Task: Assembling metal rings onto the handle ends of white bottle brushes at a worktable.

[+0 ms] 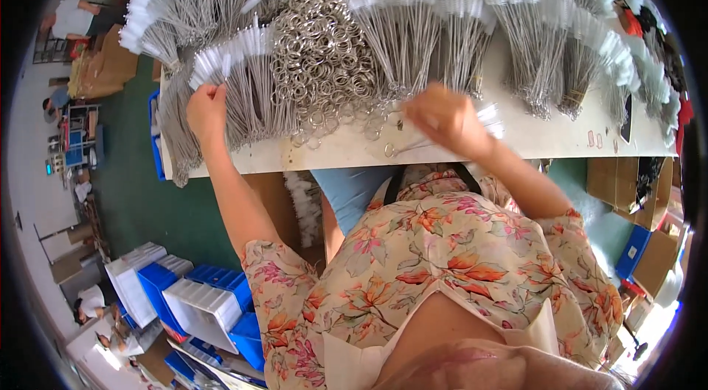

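Observation:
My left hand [207, 115] is closed in a pinch at the white bristle ends of a bundle of wire-handled brushes [247, 95]. It seems to grip one brush by its tip. My right hand [448, 122] is smeared by motion above the table's near edge, so its fingers cannot be read. Under and beside it lies a loose brush [420, 145], a ring at its left end and white bristles at its right. Between my hands sits a large heap of metal rings [323, 50], with several rings scattered toward the near edge.
More bundled brushes [398, 28] fill the white table [531, 140] at the back and right. A blue bin [155, 132] stands at its left edge. Cardboard boxes [608, 182] are below right; blue and white crates [203, 305] stand lower left. Other people are far left.

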Demonstrator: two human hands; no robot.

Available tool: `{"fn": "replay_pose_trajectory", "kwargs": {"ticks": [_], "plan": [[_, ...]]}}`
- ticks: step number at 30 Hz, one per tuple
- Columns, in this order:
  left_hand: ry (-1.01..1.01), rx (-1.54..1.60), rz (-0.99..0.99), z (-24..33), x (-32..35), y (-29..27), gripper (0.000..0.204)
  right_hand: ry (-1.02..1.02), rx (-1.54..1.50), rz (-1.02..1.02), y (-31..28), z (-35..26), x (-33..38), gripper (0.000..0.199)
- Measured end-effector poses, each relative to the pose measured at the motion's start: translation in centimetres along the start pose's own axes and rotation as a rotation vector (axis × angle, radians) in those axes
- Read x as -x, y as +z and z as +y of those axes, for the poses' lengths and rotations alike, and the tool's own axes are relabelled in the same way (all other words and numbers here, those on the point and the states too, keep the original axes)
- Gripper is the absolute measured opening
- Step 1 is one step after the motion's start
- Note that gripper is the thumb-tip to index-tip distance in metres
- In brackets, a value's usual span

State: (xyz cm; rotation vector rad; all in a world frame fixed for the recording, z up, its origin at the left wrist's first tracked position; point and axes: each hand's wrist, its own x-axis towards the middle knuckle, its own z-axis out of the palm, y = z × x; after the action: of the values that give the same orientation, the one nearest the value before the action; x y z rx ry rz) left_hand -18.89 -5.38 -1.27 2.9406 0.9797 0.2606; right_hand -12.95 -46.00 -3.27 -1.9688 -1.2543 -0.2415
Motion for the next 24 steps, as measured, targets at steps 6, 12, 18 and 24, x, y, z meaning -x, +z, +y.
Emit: {"fn": "replay_pose_trajectory", "kwargs": {"ticks": [6,12,18,24], "plan": [[-0.114,0.24,0.095,-1.7,-0.1,1.5,0.025,0.371,0.062,-0.007,-0.6,8.0,-9.9,0.026],[-0.099,0.158,0.209,-0.6,0.2,2.9,0.027,0.587,0.49,-0.337,0.2,7.9,-12.5,0.028],[-0.22,0.534,0.16,-3.6,0.2,3.1,0.028,0.555,0.283,-0.32,-0.1,9.1,-12.6,0.023],[-0.016,0.466,0.35,-0.6,1.8,0.5,0.021,0.617,-0.49,0.265,-5.5,8.5,-9.7,0.025]]}}
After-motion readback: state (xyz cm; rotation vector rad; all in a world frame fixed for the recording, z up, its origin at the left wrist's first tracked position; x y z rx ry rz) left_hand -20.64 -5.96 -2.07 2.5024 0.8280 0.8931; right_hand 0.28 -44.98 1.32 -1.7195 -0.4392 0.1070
